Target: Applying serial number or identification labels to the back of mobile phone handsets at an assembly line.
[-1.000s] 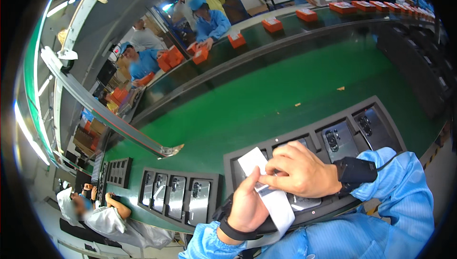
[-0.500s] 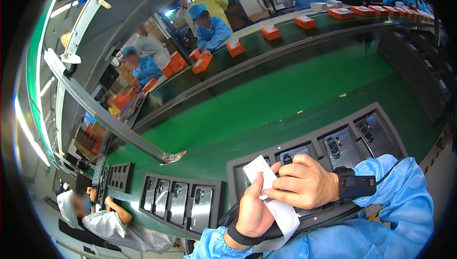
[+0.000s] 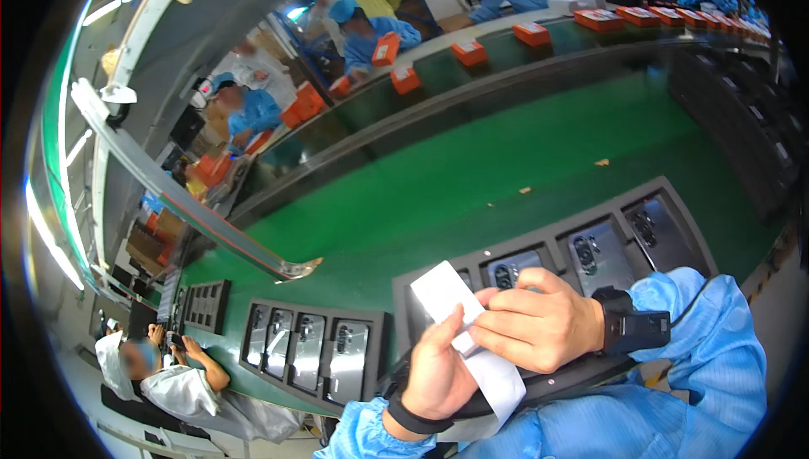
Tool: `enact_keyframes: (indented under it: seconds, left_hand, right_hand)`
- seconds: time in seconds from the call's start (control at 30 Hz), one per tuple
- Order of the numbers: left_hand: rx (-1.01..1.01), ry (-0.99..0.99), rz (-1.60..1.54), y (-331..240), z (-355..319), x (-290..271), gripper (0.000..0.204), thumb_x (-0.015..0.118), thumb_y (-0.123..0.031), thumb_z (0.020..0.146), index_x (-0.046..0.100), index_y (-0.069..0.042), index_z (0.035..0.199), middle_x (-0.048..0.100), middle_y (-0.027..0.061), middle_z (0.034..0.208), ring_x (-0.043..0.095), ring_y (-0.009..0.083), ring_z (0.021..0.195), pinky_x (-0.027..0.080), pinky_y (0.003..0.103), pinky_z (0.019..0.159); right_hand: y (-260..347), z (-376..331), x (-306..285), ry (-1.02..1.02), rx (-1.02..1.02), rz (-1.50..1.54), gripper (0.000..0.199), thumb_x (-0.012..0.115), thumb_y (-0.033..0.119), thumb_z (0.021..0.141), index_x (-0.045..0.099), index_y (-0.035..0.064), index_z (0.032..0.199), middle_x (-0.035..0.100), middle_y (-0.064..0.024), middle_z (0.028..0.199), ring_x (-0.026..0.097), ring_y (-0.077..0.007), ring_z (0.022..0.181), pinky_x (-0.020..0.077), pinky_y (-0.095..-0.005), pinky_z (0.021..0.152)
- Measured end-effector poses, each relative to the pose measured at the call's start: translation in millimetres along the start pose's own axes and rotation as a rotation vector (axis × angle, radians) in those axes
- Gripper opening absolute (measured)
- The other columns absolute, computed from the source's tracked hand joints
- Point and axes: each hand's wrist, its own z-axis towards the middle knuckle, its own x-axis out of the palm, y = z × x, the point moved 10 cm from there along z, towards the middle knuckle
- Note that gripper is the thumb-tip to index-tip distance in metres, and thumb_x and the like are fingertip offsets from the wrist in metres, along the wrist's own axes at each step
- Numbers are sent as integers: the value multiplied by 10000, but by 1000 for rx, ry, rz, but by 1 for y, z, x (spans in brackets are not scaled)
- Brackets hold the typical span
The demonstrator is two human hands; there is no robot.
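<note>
My left hand (image 3: pixel 438 372) and my right hand (image 3: pixel 536 321) both grip a long white strip (image 3: pixel 445 290) of film or paper, held over a black tray (image 3: pixel 674 198) that carries several phones with their camera sides up. The strip's upper end sticks up past my fingers; its lower end (image 3: pixel 499 383) hangs down toward me. My right fingers pinch it near the middle, my left thumb and fingers hold it from below. I wear blue sleeves, a dark wristband on the left wrist and a black device on the right wrist (image 3: pixel 628 329).
A second black tray (image 3: pixel 379 324) of phones lies left on the green belt (image 3: pixel 472 181), another tray (image 3: pixel 205 303) farther left. Orange boxes (image 3: pixel 469 53) ride a raised conveyor behind. Workers in blue stand beyond it; a seated person (image 3: pixel 160 375) works at lower left.
My hands have shifted slightly right and lower while keeping hold of the strip. The strip's upper end shows shorter above my fingers than a second ago.
</note>
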Motion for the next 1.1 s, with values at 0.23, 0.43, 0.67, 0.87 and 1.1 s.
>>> enact_keyframes:
  seconds: [0.23, 0.43, 0.67, 0.87, 1.1]
  left_hand:
    - [317, 5, 232, -80, 15, 25, 272, 484, -147, 861, 467, 8, 1084, 562, 140, 854, 564, 232, 782, 463, 390, 762]
    - [170, 93, 1364, -48, 52, 93, 390, 630, -44, 666, 532, 16, 1038, 497, 52, 696, 528, 154, 637, 427, 272, 565]
    - [250, 840, 1966, 98, 62, 118, 215, 599, -12, 665, 534, 30, 866, 532, 170, 807, 563, 334, 771, 468, 388, 680]
    - [74, 991, 2055, 124, 73, 115, 198, 583, -40, 671, 519, 41, 840, 528, 170, 844, 559, 344, 782, 470, 395, 682]
    - [240, 1077, 2452, 142, 66, 119, 138, 533, -102, 707, 542, 2, 796, 545, 112, 773, 594, 232, 737, 478, 322, 616]
  right_hand:
    - [-46, 8, -64, -66, 146, 260, 216, 718, 169, 668, 653, 95, 861, 614, -70, 964, 548, -234, 818, 405, -348, 687]
    - [-97, -42, -114, 40, 342, 175, 250, 678, 87, 722, 651, 17, 961, 571, -70, 785, 510, -194, 729, 412, -293, 633]
    - [-128, -79, -145, 16, 536, 182, 299, 665, 14, 731, 582, -94, 997, 585, -117, 734, 532, -184, 691, 424, -289, 637]
    - [-170, -132, -123, -42, 859, 459, 99, 631, 74, 809, 628, -7, 867, 601, -27, 761, 537, -74, 696, 434, -211, 628]
    - [-186, -185, -55, -112, 1217, 958, 100, 585, 91, 861, 590, -6, 886, 590, -2, 789, 517, -37, 728, 426, -183, 631]
